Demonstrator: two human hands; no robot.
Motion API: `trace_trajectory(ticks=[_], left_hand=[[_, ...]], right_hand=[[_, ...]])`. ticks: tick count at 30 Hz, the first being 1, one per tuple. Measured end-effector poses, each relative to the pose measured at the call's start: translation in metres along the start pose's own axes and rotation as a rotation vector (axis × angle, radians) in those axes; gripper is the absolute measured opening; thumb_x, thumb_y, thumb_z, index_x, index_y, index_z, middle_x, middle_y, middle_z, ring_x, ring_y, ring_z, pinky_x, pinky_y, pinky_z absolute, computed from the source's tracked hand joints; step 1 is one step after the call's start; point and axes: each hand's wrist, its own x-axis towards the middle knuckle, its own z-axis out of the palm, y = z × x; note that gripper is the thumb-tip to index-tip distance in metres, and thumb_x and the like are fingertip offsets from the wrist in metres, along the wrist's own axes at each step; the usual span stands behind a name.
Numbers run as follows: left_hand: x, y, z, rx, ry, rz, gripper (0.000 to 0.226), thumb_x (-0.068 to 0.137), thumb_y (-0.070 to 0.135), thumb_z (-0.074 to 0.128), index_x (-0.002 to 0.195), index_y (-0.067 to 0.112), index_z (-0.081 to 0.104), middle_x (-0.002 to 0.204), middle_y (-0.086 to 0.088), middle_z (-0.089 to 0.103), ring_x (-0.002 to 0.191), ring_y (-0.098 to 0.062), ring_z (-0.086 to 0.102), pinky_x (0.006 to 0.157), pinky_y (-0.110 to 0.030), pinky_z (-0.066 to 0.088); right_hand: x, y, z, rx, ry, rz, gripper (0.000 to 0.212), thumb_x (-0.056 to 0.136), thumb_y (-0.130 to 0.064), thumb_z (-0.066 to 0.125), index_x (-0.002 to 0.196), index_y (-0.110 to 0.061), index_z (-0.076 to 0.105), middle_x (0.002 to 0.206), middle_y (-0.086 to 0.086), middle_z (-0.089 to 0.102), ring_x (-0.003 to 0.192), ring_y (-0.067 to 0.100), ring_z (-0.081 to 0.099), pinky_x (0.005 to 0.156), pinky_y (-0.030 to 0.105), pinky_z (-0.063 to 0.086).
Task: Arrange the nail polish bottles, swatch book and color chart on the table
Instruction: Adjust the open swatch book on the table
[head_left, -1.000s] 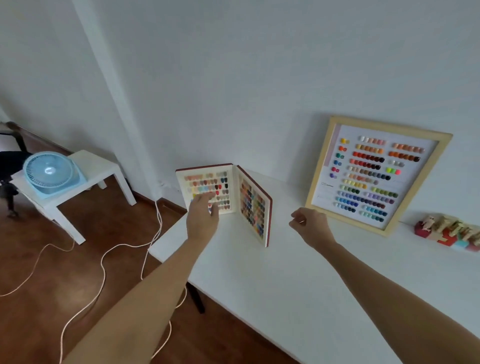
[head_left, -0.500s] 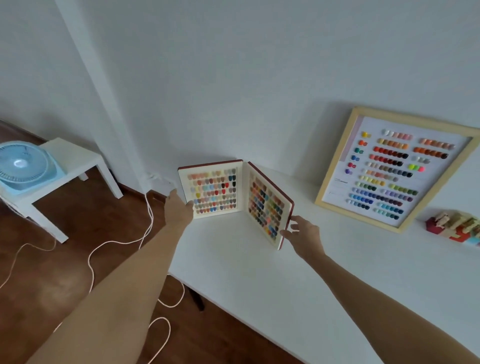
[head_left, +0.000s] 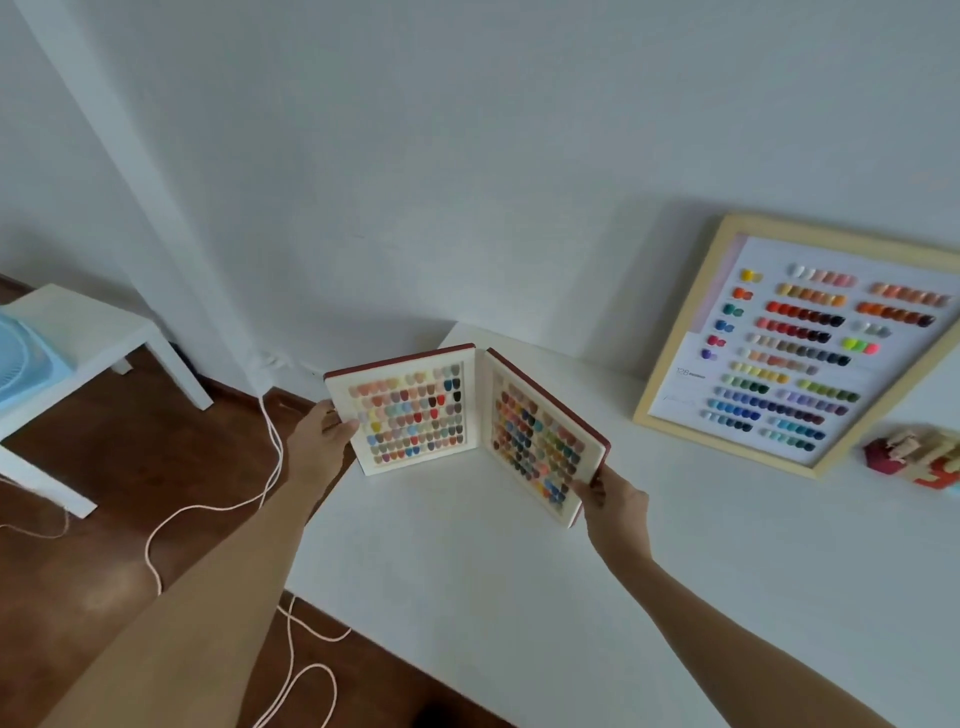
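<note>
The swatch book (head_left: 415, 410) stands open and upright at the left end of the white table (head_left: 519, 571), red-covered, both pages filled with coloured nail tips. My left hand (head_left: 319, 441) grips the outer edge of its left page. My right hand (head_left: 613, 501) grips the outer lower corner of its right page. The framed color chart (head_left: 789, 343) leans against the wall to the right. Nail polish bottles (head_left: 924, 457) with wooden-looking caps cluster at the far right edge, partly cut off.
A small white side table (head_left: 78, 332) with a blue fan (head_left: 21, 358) stands on the wooden floor at left. A pale cord (head_left: 208, 512) loops across the floor under the table's left end. The white wall runs right behind the table.
My left hand slid from the left page's face to its outer edge. My right hand reached in and took hold of the right page. The book now opens wider.
</note>
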Motion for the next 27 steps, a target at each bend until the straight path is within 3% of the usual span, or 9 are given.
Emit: trace_trajectory(ticks=[2, 7, 10, 13, 18, 22, 27], left_hand=[[0.01, -0.003, -0.002, 0.145, 0.032, 0.107, 0.016, 0.09, 0.024, 0.062, 0.102, 0.013, 0.063, 0.098, 0.001, 0.071, 0.092, -0.02, 0.067, 0.064, -0.016, 0.045], [0.044, -0.007, 0.004, 0.104, -0.064, 0.202, 0.015, 0.089, 0.025, 0.064, 0.102, 0.017, 0.065, 0.103, -0.003, 0.073, 0.092, -0.017, 0.069, 0.073, -0.032, 0.057], [0.073, 0.002, 0.019, 0.087, -0.092, 0.244, 0.017, 0.088, 0.019, 0.066, 0.101, 0.01, 0.066, 0.099, -0.001, 0.071, 0.087, -0.015, 0.068, 0.064, -0.012, 0.055], [0.103, 0.012, 0.036, 0.076, -0.125, 0.297, 0.013, 0.087, 0.014, 0.067, 0.097, 0.007, 0.067, 0.097, 0.0, 0.07, 0.085, -0.013, 0.067, 0.062, -0.007, 0.051], [0.151, 0.021, 0.071, 0.071, -0.14, 0.386, 0.014, 0.085, 0.012, 0.069, 0.093, 0.0, 0.066, 0.096, -0.012, 0.074, 0.084, -0.021, 0.069, 0.064, -0.033, 0.058], [0.183, 0.028, 0.095, 0.041, -0.156, 0.399, 0.012, 0.085, 0.013, 0.068, 0.093, 0.003, 0.067, 0.094, -0.009, 0.074, 0.082, -0.018, 0.069, 0.057, -0.008, 0.051], [0.208, 0.036, 0.12, -0.01, -0.172, 0.363, 0.014, 0.086, 0.013, 0.067, 0.097, 0.003, 0.067, 0.099, -0.01, 0.073, 0.086, -0.016, 0.068, 0.056, -0.003, 0.049]], right_hand=[[0.005, 0.001, 0.001, 0.018, 0.022, 0.011, 0.018, 0.09, -0.009, 0.056, 0.106, -0.01, 0.064, 0.099, 0.001, 0.07, 0.081, 0.013, 0.063, 0.074, 0.023, 0.057], [0.027, -0.005, 0.005, 0.029, 0.082, 0.045, 0.021, 0.09, -0.007, 0.056, 0.109, -0.01, 0.064, 0.103, 0.001, 0.07, 0.086, 0.015, 0.065, 0.081, 0.031, 0.057], [0.047, -0.01, 0.009, 0.026, 0.113, 0.081, 0.021, 0.09, -0.007, 0.057, 0.108, -0.01, 0.065, 0.099, -0.001, 0.069, 0.088, 0.018, 0.067, 0.08, 0.028, 0.056], [0.072, -0.016, 0.012, 0.042, 0.144, 0.126, 0.022, 0.09, -0.009, 0.056, 0.11, -0.012, 0.065, 0.102, 0.0, 0.07, 0.086, 0.016, 0.065, 0.081, 0.031, 0.056], [0.114, -0.023, 0.014, 0.05, 0.206, 0.16, 0.025, 0.089, -0.01, 0.058, 0.113, -0.011, 0.064, 0.108, 0.004, 0.07, 0.095, 0.022, 0.066, 0.084, 0.038, 0.056], [0.145, -0.026, 0.014, 0.036, 0.239, 0.155, 0.027, 0.089, -0.007, 0.057, 0.116, -0.008, 0.063, 0.109, 0.005, 0.07, 0.098, 0.026, 0.067, 0.082, 0.035, 0.056], [0.178, -0.026, 0.013, 0.028, 0.241, 0.174, 0.03, 0.09, -0.012, 0.057, 0.12, -0.011, 0.06, 0.115, 0.005, 0.068, 0.104, 0.029, 0.066, 0.083, 0.042, 0.056]])
